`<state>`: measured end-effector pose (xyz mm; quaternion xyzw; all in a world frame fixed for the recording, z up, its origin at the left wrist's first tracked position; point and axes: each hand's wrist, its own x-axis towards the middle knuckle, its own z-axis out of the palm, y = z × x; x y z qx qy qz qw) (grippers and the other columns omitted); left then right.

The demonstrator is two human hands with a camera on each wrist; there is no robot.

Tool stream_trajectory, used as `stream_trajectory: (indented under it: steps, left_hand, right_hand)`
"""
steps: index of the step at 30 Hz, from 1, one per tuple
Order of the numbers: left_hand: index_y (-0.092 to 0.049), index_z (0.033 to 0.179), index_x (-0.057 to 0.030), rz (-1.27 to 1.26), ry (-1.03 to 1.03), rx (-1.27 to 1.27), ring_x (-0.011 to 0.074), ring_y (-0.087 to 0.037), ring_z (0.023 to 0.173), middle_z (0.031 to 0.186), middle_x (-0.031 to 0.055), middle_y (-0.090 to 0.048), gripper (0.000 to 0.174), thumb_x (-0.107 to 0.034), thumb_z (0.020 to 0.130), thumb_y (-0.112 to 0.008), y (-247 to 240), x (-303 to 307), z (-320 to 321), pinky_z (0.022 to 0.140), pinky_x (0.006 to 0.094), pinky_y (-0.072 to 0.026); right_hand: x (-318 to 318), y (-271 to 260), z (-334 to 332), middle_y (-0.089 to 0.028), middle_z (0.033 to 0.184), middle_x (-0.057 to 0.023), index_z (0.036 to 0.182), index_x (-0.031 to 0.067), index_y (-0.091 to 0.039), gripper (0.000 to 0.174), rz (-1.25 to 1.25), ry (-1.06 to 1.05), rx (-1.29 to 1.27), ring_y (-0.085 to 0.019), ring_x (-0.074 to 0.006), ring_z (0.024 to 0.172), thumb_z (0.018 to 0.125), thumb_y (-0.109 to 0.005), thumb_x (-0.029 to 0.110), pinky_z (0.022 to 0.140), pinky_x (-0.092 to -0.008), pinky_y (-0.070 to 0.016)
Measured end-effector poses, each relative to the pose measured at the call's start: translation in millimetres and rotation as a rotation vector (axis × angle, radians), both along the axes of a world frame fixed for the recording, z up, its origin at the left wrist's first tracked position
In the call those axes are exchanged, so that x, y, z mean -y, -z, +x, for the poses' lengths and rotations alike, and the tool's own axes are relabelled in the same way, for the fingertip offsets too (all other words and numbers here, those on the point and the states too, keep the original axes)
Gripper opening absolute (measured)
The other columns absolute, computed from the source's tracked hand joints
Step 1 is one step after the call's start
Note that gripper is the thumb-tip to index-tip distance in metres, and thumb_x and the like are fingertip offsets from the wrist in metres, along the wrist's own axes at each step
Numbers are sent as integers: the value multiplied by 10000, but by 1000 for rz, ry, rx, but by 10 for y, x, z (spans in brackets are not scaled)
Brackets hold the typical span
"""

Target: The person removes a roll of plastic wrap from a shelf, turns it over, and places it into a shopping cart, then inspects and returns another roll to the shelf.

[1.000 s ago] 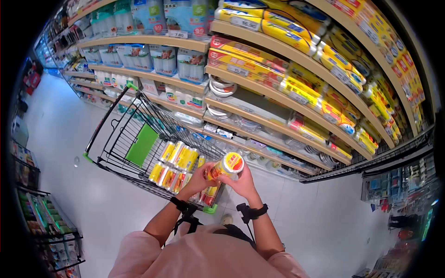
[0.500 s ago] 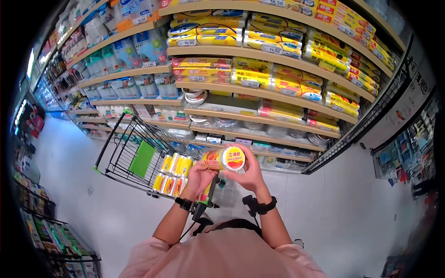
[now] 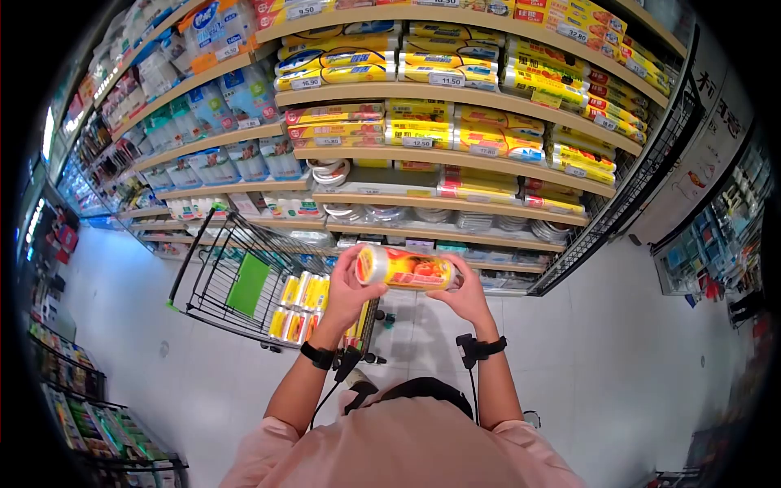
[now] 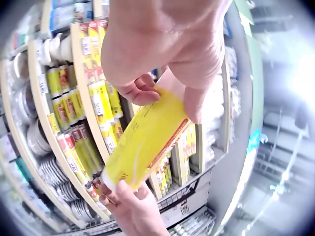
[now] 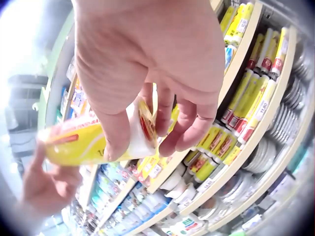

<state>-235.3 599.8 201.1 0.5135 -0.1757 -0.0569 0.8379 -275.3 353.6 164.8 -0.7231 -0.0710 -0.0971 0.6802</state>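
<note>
Beige shelves [image 3: 455,93] are spanning the upper half of the head view, carrying rows of yellow packs [image 3: 419,120]. Below them, left of centre, a green-and-black wire cart [image 3: 248,283] is standing at a slant, and yellow-and-white rolls [image 3: 304,291] are sitting in its right part. Just below and right of the frame's centre, to the upper right of those, a glossy yellow roll [image 3: 411,270] is being held up, its long axis running nearly crosswise and dipping slightly toward the right. Neither hand is lying nearer: the left hand [image 3: 346,293] is gripping its left end between thumb and fingers, and the right hand [image 3: 468,297] is clasping its right end, the thumb pressing on the wrapper
</note>
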Motion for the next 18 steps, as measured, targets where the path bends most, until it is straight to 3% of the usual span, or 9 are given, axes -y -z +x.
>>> stream_trajectory:
  steps: [3, 9, 10, 13, 18]
  left_hand:
    - [-463, 1289, -49, 242, 53, 267, 178, -547, 1172, 1257, 76, -534, 830, 35, 582, -889, -58, 176, -164, 1034, 329, -448]
    - [-503, 1247, -46, 666, -71, 537, 195, -506, 1198, 1261, 107, -503, 785, -99, 588, -926, -334, 421, -463, 999, 333, -454]
    - [-500, 1249, -42, 720, -117, 616, 187, -550, 1139, 1225, 110, -536, 779, -152, 607, -928, -381, 442, -484, 946, 326, -486]
    - [-501, 1238, -42, 670, -137, 414, 177, -598, 1050, 1175, 103, -574, 777, -178, 607, -933, -338, 534, -562, 876, 309, -515]
    - [-496, 1209, -33, 726, -258, 377, 160, -617, 974, 1124, 97, -586, 735, -184, 629, -922, -371, 617, -571, 833, 281, -520]
  right_hand:
    - [14, 266, 78, -619, 1192, -74, 1338, 45, -470, 735, -40, 5, 54, -641, -150, 1014, 694, -810, -50, 831, -275, -544]
    - [-123, 373, 85, -614, 1201, -78, 1330, 63, -495, 640, -85, 27, 39, -625, -125, 955, 755, -739, -79, 776, -256, -543]
    - [-122, 337, 67, -612, 1206, -79, 1335, 62, -494, 640, -118, 29, 40, -623, -120, 939, 758, -731, -85, 763, -250, -540]
    - [-102, 239, 22, -600, 1221, -77, 1349, 65, -492, 657, -155, -25, 21, -621, -118, 912, 754, -721, -95, 738, -242, -537]
    - [-34, 338, 10, -579, 1251, -70, 1369, 72, -478, 710, -137, -65, -35, -621, -121, 944, 730, -737, -100, 745, -244, -545]
